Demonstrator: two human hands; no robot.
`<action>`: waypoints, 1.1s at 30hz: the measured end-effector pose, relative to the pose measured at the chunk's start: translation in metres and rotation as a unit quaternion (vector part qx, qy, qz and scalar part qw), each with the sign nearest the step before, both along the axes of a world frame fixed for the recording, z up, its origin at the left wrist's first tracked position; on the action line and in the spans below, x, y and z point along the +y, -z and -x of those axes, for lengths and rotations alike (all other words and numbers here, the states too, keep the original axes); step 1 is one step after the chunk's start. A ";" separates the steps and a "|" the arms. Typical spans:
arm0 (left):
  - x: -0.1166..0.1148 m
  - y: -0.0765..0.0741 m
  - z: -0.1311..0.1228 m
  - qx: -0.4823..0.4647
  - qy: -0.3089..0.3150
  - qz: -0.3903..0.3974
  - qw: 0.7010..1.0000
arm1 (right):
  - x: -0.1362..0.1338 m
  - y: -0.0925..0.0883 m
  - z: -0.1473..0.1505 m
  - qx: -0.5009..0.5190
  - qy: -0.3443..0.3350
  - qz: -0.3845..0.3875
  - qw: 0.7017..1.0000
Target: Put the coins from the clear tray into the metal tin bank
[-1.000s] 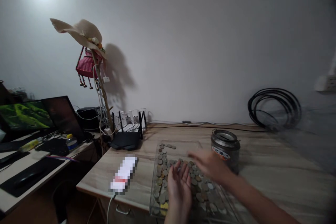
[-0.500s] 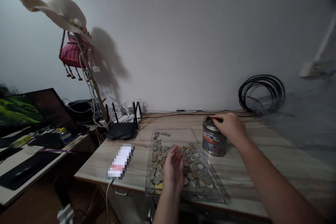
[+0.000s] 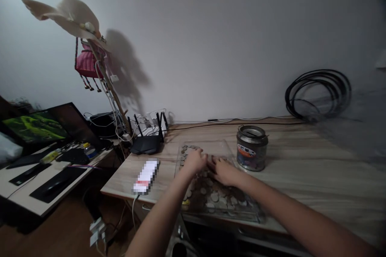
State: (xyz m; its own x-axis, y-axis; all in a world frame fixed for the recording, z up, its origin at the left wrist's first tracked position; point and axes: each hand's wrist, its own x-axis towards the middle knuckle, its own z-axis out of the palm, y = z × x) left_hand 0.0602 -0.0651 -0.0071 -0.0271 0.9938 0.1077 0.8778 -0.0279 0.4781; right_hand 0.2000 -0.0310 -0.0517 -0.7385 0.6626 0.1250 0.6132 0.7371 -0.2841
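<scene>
Many coins lie spread in a shallow clear plastic tray on the desk. Over the tray's middle, my left hand reaches down with bent fingers drawn together. Close beside it, my right hand is palm down, its fingers together and their tips low among the coins. What either hand pinches, if anything, is hidden. A round metal tin with a slotted lid and a printed label stands upright just right of the tray, touched by neither hand. A yellow piece sits in the tray's front left corner.
A phone with a blurred screen lies left of the tray, its cable hanging over the desk edge. Behind it stands a black router. A coiled black cable rests against the wall. Further left are a monitor and a bottle.
My right hand has left the tin's lid and come down to the coins. My left hand, palm up before, has turned over and moved toward the tray's back. The view has shifted slightly.
</scene>
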 end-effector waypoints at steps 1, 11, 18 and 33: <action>0.008 0.006 0.007 0.026 -0.009 0.008 1.000 | -0.002 0.004 0.002 -0.026 0.027 0.005 0.999; 0.004 0.041 0.025 0.221 0.116 0.169 0.954 | -0.027 -0.012 -0.008 -0.123 0.031 0.087 0.988; -0.052 0.001 0.016 0.220 0.225 0.147 0.938 | -0.023 -0.011 -0.008 -0.015 0.002 -0.011 1.000; -0.066 -0.021 0.019 0.028 0.349 0.258 0.900 | -0.027 -0.029 -0.015 0.007 -0.098 0.070 0.993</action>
State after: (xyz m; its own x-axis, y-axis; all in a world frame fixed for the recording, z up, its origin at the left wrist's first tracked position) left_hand 0.0409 -0.1307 0.0141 0.6151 0.6841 -0.3919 0.7556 -0.3696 0.5408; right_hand 0.2150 -0.0575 -0.0229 -0.8535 0.5183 0.0528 0.4577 0.7944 -0.3992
